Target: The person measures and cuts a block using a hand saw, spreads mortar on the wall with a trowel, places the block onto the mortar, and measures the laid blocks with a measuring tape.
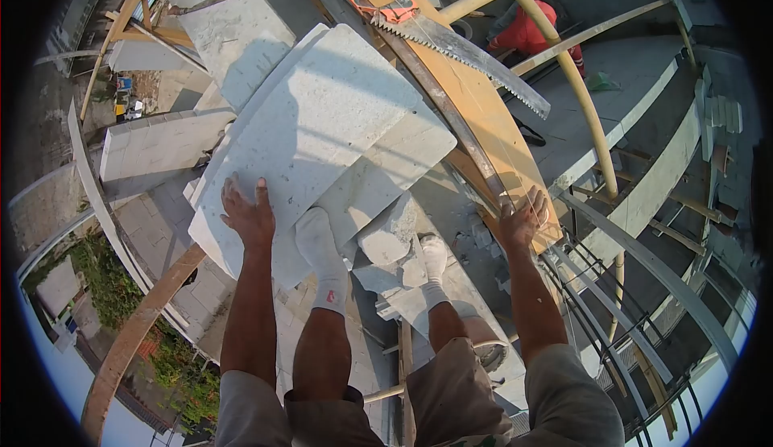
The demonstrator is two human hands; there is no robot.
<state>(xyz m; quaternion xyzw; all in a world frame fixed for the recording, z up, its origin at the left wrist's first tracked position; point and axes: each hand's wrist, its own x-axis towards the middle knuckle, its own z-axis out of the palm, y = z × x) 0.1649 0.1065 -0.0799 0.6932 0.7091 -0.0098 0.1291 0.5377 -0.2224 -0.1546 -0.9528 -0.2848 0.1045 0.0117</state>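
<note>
My left hand (248,209) rests with fingers spread on the lower left part of a large pale block (322,109). More pale slabs lie stacked under and beside it. On the right, my right hand (525,215) is at the lower end of an orange-brown board (475,101), close to a narrow metal bar (439,109); its fingers are bent around something pale that I cannot make out. A handsaw (475,59) with an orange and black handle lies across the upper part of the board.
My feet in white socks stand among broken block pieces (388,233). Bamboo poles (581,97) and dark rebar (600,306) are on the right. A person in red (527,28) is at the upper right, lower down. Greenery shows far below left.
</note>
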